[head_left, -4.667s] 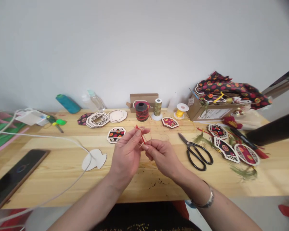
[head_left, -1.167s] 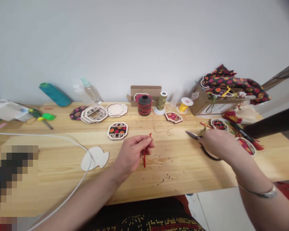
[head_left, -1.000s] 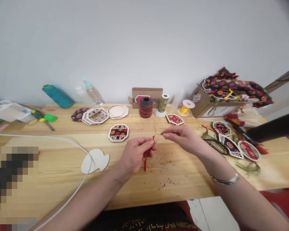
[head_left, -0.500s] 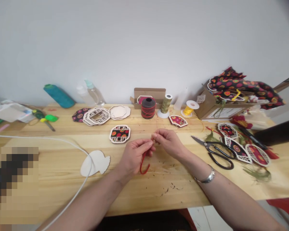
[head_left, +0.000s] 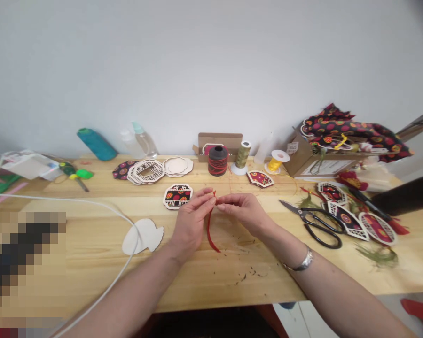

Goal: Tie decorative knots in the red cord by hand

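Note:
A red cord point(head_left: 211, 233) is pinched in my left hand point(head_left: 194, 217), its loose tail hanging in a curve toward the tabletop. A small bit of it pokes up above the left thumb and fingertips. My right hand point(head_left: 245, 211), with thumb and forefinger together, meets the left fingertips and pinches the cord there. The exact spot between the fingertips is too small to make out. Just behind my left hand lies a patterned plaque with lattice edges point(head_left: 177, 196). A white shell-like cutout point(head_left: 141, 237) rests left of my left forearm.
Black-handled scissors point(head_left: 319, 223) lie right of my right hand, near lattice plaques point(head_left: 347, 219). At the back stand a red-and-black thread spool point(head_left: 217, 164), a green spool point(head_left: 242, 157), a yellow spool point(head_left: 275, 164) and a carton point(head_left: 324, 166). A white cable point(head_left: 118, 216) crosses the left side.
Both hands have shifted slightly left in the view and come closer together. The cord's tail now hangs longer and straighter, and its upper end shows above the fingers.

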Demonstrator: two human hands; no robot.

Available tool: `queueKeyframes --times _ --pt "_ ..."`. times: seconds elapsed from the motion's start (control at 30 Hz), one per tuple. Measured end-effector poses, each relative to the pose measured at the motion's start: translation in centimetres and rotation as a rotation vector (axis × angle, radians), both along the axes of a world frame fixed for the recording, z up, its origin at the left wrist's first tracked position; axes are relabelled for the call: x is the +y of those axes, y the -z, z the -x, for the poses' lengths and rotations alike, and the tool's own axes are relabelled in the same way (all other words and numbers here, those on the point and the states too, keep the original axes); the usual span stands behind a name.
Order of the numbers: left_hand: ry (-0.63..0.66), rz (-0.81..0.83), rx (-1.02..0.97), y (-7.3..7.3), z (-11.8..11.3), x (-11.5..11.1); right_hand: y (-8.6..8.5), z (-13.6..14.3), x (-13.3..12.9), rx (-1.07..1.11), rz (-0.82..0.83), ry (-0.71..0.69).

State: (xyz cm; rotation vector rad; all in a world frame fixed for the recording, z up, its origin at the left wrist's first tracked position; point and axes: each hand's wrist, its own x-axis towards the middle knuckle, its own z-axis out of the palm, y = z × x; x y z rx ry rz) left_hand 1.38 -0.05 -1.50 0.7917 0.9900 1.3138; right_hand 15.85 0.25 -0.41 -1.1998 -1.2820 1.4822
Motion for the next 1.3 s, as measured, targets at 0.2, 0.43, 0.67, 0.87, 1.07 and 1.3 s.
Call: queueKeyframes --times 0.2,0.43,0.67,0.87,1.07,1.3 --pt "0.027 -0.020 0.041 -0.1 -0.1 -0.4 -0.1 0.2 -0.3 -0.008 -0.027 -0.016" --pt "0.011 -0.012 0.044 -0.1 -0.3 -0.6 -0.2 0.4 -0.7 -0.037 0.039 0.059" --pt "-0.054 0.090 -0.033 -0.5 -0.3 -0.2 -0.4 -0.2 -1.1 0.016 0.043 -0.004" --pt "-0.046 0.131 -0.125 -1.0 -0.1 -0.1 -1.1 -0.5 -1.7 0.089 -0.036 -0.138" --pt "-0.043 0.184 -0.108 -1.1 0.2 0.1 -1.4 -0.2 -2.9 -0.287 -0.176 -0.456" --pt "0.035 0.148 0.011 -1.0 0.4 0.1 -2.3 -0.2 -3.6 -0.531 -0.453 -0.700"
